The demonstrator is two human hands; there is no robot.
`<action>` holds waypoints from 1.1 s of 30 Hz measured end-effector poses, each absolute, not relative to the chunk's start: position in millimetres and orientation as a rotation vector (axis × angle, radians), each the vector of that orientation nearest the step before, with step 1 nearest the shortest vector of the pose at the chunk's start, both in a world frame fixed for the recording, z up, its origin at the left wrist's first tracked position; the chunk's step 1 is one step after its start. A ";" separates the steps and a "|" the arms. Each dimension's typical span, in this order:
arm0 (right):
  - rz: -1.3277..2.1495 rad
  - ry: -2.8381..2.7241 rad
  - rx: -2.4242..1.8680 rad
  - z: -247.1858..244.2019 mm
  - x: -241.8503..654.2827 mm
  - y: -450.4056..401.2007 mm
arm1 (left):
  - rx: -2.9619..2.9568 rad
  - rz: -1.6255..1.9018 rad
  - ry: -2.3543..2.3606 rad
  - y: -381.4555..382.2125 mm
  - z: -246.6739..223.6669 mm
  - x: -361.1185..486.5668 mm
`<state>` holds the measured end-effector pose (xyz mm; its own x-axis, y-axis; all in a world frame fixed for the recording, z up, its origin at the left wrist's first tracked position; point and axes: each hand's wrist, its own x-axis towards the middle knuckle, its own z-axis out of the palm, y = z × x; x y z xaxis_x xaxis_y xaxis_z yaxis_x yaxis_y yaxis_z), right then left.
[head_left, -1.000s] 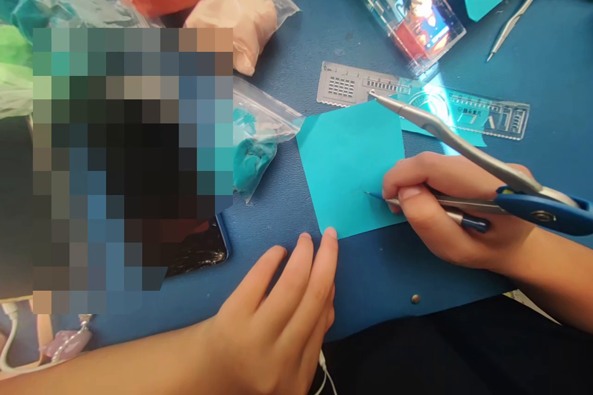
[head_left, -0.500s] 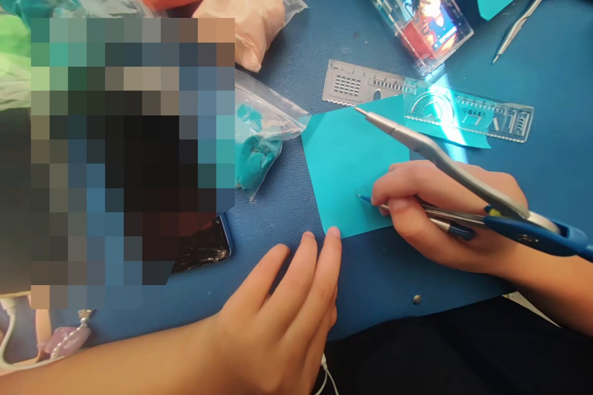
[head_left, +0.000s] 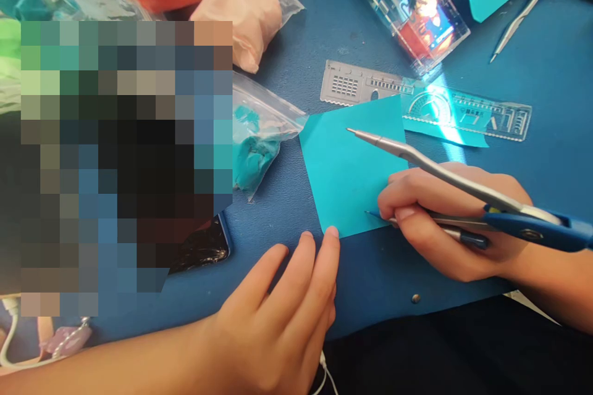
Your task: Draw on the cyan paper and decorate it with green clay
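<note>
A piece of turquoise paper [head_left: 345,166] lies on the blue table mat. My right hand [head_left: 454,222] is closed around a drawing compass [head_left: 428,165], gripping its pencil leg low down. The pencil tip is at the lower part of the paper, while the silver needle leg is spread out to the upper left over the sheet. Whether the needle touches the paper I cannot tell. My left hand [head_left: 287,315] rests with fingers stretched and apart, one fingertip on the paper's lower left corner.
A clear ruler [head_left: 491,117] lies behind the paper, partly over another turquoise strip. Beyond it are a clear box [head_left: 412,18] and a second compass [head_left: 523,18]. Bags of turquoise clay [head_left: 254,148] and peach clay [head_left: 245,18] sit left. A phone [head_left: 204,250] is partly covered by blurring.
My right hand has moved slightly right and down with the compass. The pencil tip has shifted toward the paper's lower edge, and the needle leg's tip sits lower. My left hand stays put.
</note>
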<state>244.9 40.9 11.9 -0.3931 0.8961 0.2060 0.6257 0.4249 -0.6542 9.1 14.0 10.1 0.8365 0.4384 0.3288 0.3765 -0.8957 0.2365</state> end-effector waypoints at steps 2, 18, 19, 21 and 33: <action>0.631 -2.133 -1.283 13.9 244.5 41.2 | 2.853 0.571 0.632 14.5 9.6 8.9; 0.652 -2.253 -1.297 19.5 237.8 42.0 | 2.899 0.686 0.654 16.0 2.4 16.0; 0.653 -2.265 -1.308 21.3 236.7 41.9 | 2.897 0.691 0.654 16.3 1.9 16.0; 0.628 -2.257 -1.323 23.1 234.6 41.9 | 2.893 0.701 0.643 16.7 0.4 15.8; 0.457 -2.209 -1.308 6.4 234.0 36.1 | 2.860 0.756 0.603 13.1 -5.8 16.6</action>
